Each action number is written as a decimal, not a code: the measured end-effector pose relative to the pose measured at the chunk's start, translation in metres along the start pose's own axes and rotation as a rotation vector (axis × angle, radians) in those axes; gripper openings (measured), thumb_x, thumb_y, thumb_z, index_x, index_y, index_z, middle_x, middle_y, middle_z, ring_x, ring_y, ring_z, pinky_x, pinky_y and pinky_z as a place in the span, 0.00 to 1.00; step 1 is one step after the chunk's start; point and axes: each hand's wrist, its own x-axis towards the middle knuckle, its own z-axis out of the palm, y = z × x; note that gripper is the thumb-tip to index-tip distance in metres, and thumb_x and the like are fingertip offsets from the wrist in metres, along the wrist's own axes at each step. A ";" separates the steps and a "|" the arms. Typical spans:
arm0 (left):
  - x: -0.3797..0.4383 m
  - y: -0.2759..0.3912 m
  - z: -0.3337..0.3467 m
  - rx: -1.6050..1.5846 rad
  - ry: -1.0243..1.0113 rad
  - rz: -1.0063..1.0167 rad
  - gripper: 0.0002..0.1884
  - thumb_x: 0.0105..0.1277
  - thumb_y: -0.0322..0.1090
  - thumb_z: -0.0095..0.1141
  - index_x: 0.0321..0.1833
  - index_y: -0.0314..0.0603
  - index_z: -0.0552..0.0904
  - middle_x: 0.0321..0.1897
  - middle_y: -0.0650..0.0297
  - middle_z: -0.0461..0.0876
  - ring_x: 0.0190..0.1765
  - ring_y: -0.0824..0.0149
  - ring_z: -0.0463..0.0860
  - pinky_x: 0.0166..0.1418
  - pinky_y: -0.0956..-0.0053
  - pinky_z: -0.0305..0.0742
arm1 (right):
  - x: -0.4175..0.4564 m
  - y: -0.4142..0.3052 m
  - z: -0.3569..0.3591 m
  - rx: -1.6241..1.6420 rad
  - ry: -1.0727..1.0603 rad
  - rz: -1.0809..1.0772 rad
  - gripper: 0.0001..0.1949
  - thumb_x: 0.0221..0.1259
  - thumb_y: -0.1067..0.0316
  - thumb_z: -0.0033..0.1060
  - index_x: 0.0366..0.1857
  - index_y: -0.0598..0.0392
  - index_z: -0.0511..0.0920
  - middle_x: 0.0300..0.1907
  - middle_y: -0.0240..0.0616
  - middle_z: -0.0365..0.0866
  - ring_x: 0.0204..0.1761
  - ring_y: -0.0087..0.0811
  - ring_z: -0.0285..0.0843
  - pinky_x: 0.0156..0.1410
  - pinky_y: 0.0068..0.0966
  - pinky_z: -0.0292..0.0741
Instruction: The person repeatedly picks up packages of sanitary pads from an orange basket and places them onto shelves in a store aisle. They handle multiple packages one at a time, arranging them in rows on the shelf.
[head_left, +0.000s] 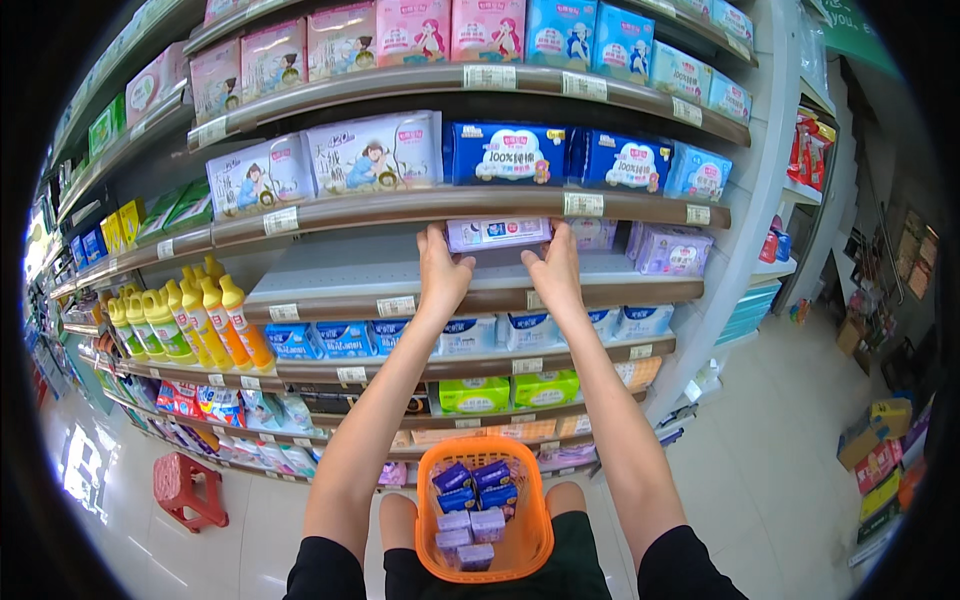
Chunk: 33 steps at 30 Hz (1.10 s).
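Note:
Between my two hands is a flat purple pack of sanitary pads (499, 233), held level just under the brown lip of the shelf above. My left hand (442, 268) grips its left end, and my right hand (557, 266) has the right end. Behind and to the right, a lilac pack (592, 232) stands deeper on the grey shelf (337, 262). More purple packs (673, 250) sit at that shelf's right end. An orange plastic basket (545, 517) rests at my lap, with several dark blue packs (476, 487) and several small lilac packs (471, 536) inside.
Blue packs (508, 154) line the shelf above; wipe-like packs (469, 334) fill the one below. Yellow and orange cleaner bottles (214, 315) stand left. A red plastic stool (187, 487) is on the tiled floor. Cartons (877, 450) are stacked at right, beyond the white shelf upright (739, 262).

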 end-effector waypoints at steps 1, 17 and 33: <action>-0.011 0.005 -0.006 -0.028 -0.010 -0.005 0.37 0.56 0.15 0.65 0.71 0.35 0.67 0.66 0.50 0.67 0.67 0.52 0.75 0.69 0.68 0.77 | -0.008 0.000 -0.002 0.050 0.006 -0.009 0.34 0.57 0.76 0.68 0.68 0.64 0.63 0.65 0.59 0.67 0.64 0.50 0.75 0.68 0.39 0.74; -0.215 -0.009 -0.055 -0.337 0.006 0.374 0.37 0.58 0.16 0.66 0.72 0.48 0.73 0.76 0.51 0.68 0.78 0.46 0.67 0.76 0.58 0.67 | -0.205 -0.037 -0.057 0.252 -0.127 0.165 0.44 0.47 0.67 0.84 0.68 0.62 0.63 0.59 0.49 0.68 0.62 0.48 0.71 0.67 0.38 0.71; -0.405 -0.163 -0.043 -0.007 -0.660 -0.257 0.31 0.49 0.34 0.81 0.57 0.34 0.82 0.48 0.53 0.83 0.52 0.55 0.83 0.58 0.66 0.78 | -0.516 0.160 -0.014 0.206 -0.613 0.844 0.33 0.60 0.63 0.74 0.64 0.67 0.67 0.52 0.50 0.82 0.52 0.41 0.85 0.55 0.33 0.81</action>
